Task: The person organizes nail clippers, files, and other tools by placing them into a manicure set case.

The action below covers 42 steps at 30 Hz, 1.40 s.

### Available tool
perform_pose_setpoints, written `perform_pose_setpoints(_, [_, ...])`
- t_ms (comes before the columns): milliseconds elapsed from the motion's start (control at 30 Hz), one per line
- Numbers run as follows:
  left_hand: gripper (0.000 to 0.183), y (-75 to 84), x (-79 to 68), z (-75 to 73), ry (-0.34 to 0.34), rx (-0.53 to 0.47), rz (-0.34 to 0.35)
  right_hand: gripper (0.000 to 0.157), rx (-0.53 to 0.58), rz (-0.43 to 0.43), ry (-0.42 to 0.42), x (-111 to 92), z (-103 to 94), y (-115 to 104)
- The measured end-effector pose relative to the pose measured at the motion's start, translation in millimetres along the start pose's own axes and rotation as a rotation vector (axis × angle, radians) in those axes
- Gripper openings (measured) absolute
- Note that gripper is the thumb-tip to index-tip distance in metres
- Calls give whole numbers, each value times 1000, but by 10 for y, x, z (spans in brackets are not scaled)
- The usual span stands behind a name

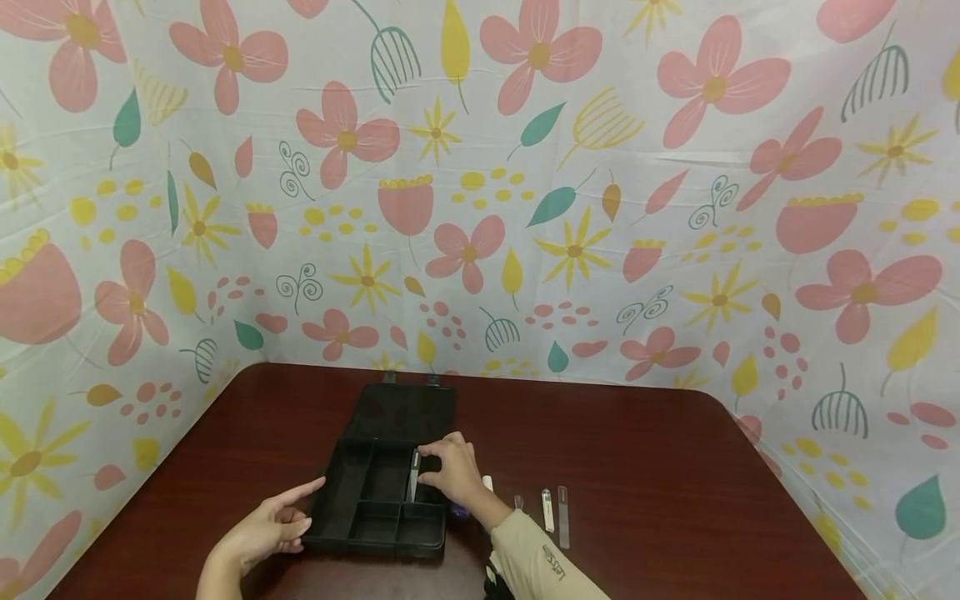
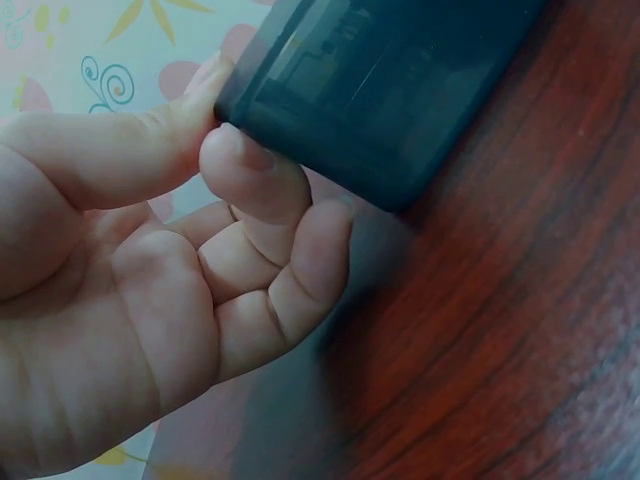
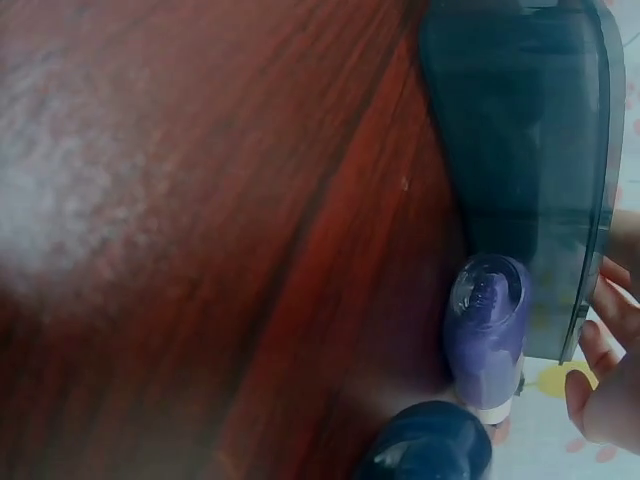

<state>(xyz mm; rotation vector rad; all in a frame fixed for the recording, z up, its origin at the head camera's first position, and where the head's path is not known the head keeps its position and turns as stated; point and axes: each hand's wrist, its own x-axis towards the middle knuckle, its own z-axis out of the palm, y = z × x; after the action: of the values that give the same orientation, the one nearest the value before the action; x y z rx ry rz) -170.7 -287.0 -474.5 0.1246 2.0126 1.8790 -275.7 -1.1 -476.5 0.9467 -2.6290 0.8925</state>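
Pinching a slim tool [image 1: 414, 482] inside the plastic box [image 1: 420, 547], lower centre of the head view, the right hand [image 1: 454, 475] should, I think, keep it straight. In the left-wrist view, near the top, the left hand [image 2: 160, 270] pinches the box's smooth edge; the right-wrist view, lower right, shows a rounded, glossy purple bottle [image 3: 487, 345].

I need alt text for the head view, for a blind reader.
A right hand pinches a slim pale tool at an open black compartment box while the left hand holds its left side. A nail clipper lies on the reddish-brown table; a floral sheet hangs behind.
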Motion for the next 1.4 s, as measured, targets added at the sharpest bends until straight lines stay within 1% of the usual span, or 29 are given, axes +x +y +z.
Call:
perform_pose_setpoints(167, [67,-1,2,0,-7,7,4,36,29,60,-48,-25,18,13])
perform_pose_setpoints(400, [67,16,-6,8,0,24,-2,36,120,96,-53,-27,1,23])
perform_pose_setpoints(533, [67,17,1,6,-4,25,-2,36,133,109,-58,-29,-19,33])
perform_pose_setpoints(867, [69,30,2,14,-3,42,6,35,232,73,-54,-85,-108,62])
perform_pose_setpoints(1100, [70,42,3,24,19,59,-13,33,291,69,-49,-125,-142,84])
perform_pose_setpoints(1267, [69,59,-4,47,29,62,-15,33,309,46,-17,-167,-171,104])
perform_pose_setpoints(1400, [71,44,-7,37,17,42,-21,32,347,33,12,-222,-200,140])
